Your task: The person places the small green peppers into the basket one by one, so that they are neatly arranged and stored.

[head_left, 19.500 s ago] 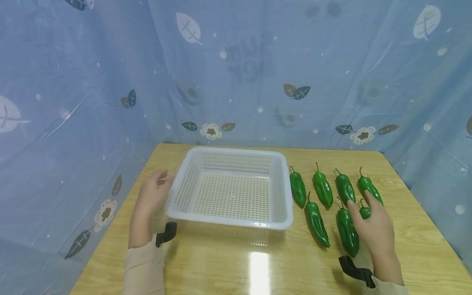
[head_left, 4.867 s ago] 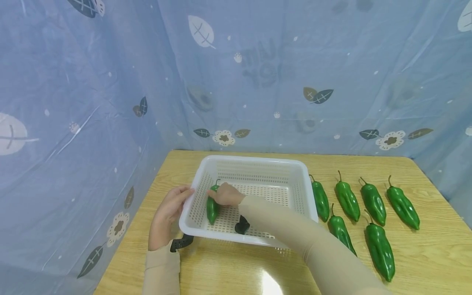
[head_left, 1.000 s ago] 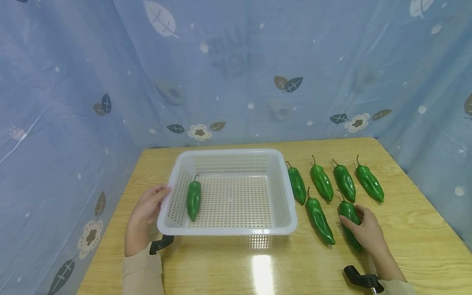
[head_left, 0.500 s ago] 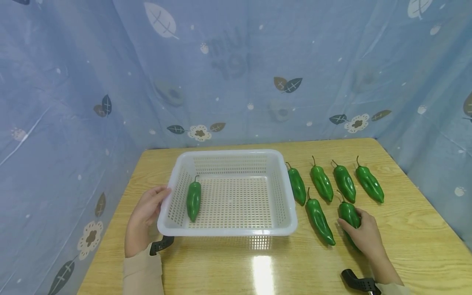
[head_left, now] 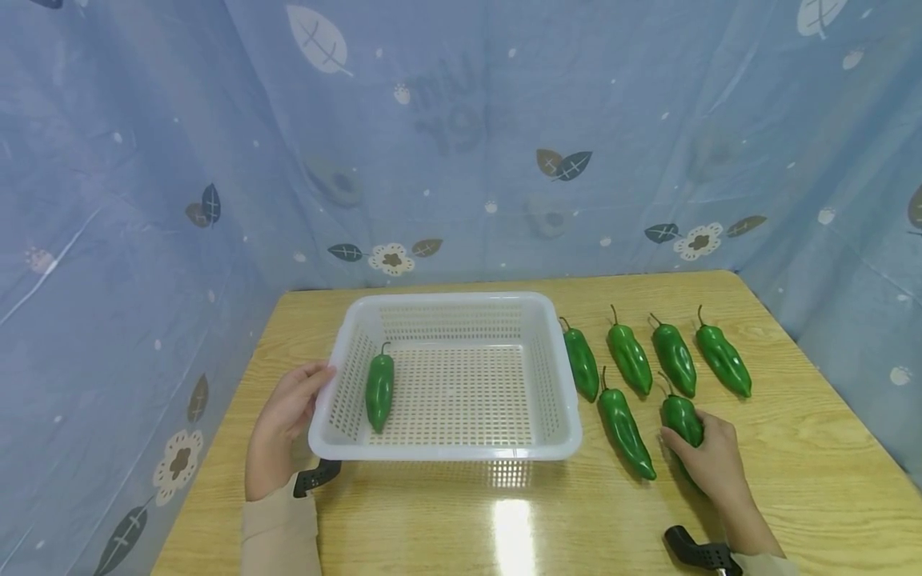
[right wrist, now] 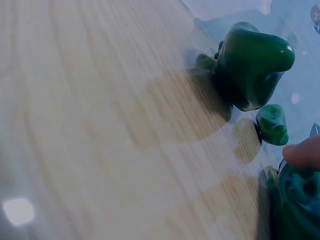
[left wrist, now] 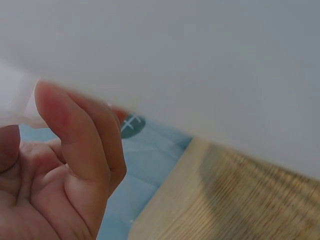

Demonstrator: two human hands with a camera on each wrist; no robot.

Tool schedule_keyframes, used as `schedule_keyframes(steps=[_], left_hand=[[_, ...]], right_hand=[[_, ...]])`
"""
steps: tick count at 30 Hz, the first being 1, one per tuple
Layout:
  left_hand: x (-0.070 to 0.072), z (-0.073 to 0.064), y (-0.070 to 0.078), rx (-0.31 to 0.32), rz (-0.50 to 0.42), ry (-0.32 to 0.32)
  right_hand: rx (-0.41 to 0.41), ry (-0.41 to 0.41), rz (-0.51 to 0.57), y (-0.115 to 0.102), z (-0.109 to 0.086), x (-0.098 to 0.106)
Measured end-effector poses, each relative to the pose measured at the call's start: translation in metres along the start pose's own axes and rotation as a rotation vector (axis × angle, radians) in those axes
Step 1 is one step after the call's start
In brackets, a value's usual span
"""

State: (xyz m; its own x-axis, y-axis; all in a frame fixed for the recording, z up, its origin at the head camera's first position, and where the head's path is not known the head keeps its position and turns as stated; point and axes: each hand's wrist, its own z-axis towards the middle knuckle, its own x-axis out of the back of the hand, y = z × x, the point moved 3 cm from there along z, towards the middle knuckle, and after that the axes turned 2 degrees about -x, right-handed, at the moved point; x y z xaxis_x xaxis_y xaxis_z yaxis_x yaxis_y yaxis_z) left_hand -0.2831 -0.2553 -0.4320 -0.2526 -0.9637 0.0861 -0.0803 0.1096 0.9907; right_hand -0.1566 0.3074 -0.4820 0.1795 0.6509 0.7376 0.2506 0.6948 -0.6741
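Note:
A white plastic basket (head_left: 442, 454) with slotted walls stands on the wooden table, one green chili pepper (head_left: 379, 392) lying near its left wall. My left hand (head_left: 288, 404) pinches the basket's left rim; in the left wrist view its curled fingers (left wrist: 82, 145) meet the pale wall. Over the nearest pepper on the right, a green chili pepper (head_left: 683, 420), my right hand (head_left: 713, 456) closes its thumb and fingers at either side. The hand hides that pepper's lower part. In the right wrist view the thumb (right wrist: 305, 154) rests against it.
Beside the held pepper lies another green chili pepper (head_left: 625, 436). Behind them several more peppers (head_left: 675, 360) form a row right of the basket. A blue patterned curtain (head_left: 461, 160) hangs behind and at both sides of the table (head_left: 403, 512).
Over the longer span, one pepper went from the table into the basket and my left hand took the rim. Within the last second, my right fingers settled slightly lower around the near pepper.

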Motion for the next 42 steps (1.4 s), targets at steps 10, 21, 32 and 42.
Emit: schedule_keyframes(steps=[10, 21, 32, 42], left_hand=[[-0.001, 0.0, 0.0, 0.019, 0.015, 0.016], [0.0, 0.0, 0.0, 0.017, -0.007, -0.001], [-0.001, 0.0, 0.001, 0.011, -0.013, -0.008], [-0.002, -0.001, 0.003, 0.018, -0.019, -0.012]], right_hand=[[0.002, 0.027, -0.012, 0.0, -0.001, 0.001], [-0.108, -0.007, -0.003, 0.002, -0.004, 0.004], [-0.142, -0.006, 0.019, 0.0, -0.005, 0.014], [-0.067, 0.064, 0.024, -0.022, 0.004, 0.023]])
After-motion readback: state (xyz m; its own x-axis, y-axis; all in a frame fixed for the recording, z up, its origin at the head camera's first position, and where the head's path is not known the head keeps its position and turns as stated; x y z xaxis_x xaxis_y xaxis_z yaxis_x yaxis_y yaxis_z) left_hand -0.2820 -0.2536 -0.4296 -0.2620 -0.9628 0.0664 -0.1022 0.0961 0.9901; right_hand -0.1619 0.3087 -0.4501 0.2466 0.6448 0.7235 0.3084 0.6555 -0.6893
